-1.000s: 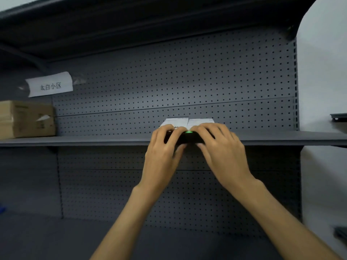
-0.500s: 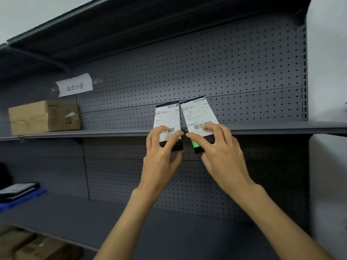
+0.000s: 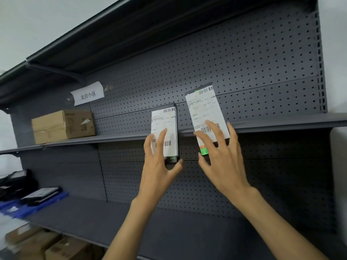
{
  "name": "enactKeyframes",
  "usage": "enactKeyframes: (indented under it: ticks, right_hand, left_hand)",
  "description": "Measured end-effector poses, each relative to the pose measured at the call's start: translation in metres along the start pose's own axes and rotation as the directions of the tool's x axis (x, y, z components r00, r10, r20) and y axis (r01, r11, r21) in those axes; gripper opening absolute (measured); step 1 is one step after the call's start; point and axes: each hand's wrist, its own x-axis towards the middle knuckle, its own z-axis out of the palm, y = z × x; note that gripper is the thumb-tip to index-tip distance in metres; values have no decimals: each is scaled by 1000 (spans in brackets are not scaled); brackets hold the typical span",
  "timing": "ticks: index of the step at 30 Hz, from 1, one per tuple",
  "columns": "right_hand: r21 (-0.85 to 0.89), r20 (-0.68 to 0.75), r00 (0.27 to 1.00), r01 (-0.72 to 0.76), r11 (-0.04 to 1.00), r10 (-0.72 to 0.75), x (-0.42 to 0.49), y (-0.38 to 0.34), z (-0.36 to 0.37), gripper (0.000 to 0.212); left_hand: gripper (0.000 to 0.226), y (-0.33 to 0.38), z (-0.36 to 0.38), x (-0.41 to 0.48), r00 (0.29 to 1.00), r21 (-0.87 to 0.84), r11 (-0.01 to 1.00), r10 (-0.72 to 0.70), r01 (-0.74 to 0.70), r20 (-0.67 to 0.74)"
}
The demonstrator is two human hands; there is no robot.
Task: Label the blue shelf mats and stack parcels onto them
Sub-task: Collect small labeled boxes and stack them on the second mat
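Holding two slim labelled parcels upright before the middle shelf (image 3: 116, 136), your left hand (image 3: 159, 166) fingers clamp left parcel (image 3: 165, 128), right hand (image 3: 223, 158) fingers splayed across right parcel (image 3: 204, 113).

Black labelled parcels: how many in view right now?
2 in hand: one in the left hand (left parcel), one in the right hand (right parcel), both in front of the middle shelf. The dark items on the blue mat may be more; unclear.

Both forearms bare, no sleeves, rings or watch.
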Motion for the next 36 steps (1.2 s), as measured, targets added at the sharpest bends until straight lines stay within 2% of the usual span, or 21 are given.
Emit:
enactKeyframes:
  ticks: [5,10,14,24,31,36]
  right_hand:
    - [149,6,999,51,988,-52,-3,-26,18,64]
    - [325,-29,997,80,942,-75,-3,-76,42,66]
    - [436,-10,990,128,891,-137,4,-136,63,64]
    - [683,-31,974,185,707,-225,15,-367,137,63]
    - [839,-36,957,186,512,-288,8,-552,170,62]
    - [894,-42,941,185,408,-336,-13,-658,194,63]
  left_hand:
    - [112,-18,-16,-1,998,-3,998,-66,66,16]
    - [107,-55,-55,-18,992,177,979,-83,98,-91]
    - [108,-105,-103,-38,988,320,937,-107,138,-111]
    - [110,-242,-286,-86,955,575,763,-215,294,-203]
    - [108,-331,-442,-129,918,725,564,-269,395,-291]
    - [109,-389,-521,-167,893,779,443,-290,445,-345]
